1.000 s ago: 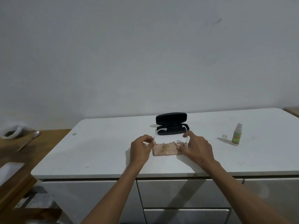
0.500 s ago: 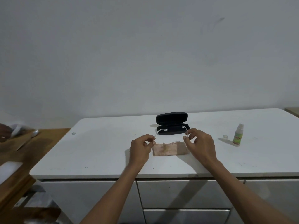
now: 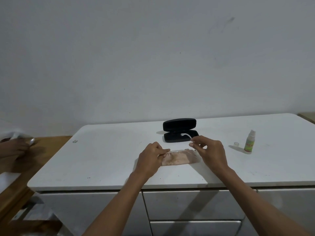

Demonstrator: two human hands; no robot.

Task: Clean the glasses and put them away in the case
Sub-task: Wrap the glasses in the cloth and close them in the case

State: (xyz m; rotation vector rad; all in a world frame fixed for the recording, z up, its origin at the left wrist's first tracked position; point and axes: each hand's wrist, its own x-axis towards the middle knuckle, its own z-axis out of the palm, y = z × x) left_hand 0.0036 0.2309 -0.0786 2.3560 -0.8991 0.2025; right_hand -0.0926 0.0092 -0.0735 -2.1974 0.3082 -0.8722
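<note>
Fingers [image 3: 194,144] of the right hand [image 3: 211,150] pinch one clear arm of the glasses [image 3: 179,151], raised just in front of the case [image 3: 180,134]; the left hand [image 3: 150,155] is closed on the frame's other end. The glasses sit above the pinkish cloth [image 3: 177,159], which lies nearer the person than the open case. Folding looks to be the step in hand: best swing each arm flat, gripping by the frame, never touching the lenses. A spray bottle [image 3: 249,142] and its cap [image 3: 236,143] stand well right of the case.

Black case [image 3: 180,132], pinkish cloth [image 3: 177,159], clear glasses [image 3: 179,151] (white countertop [image 3: 102,159]).
</note>
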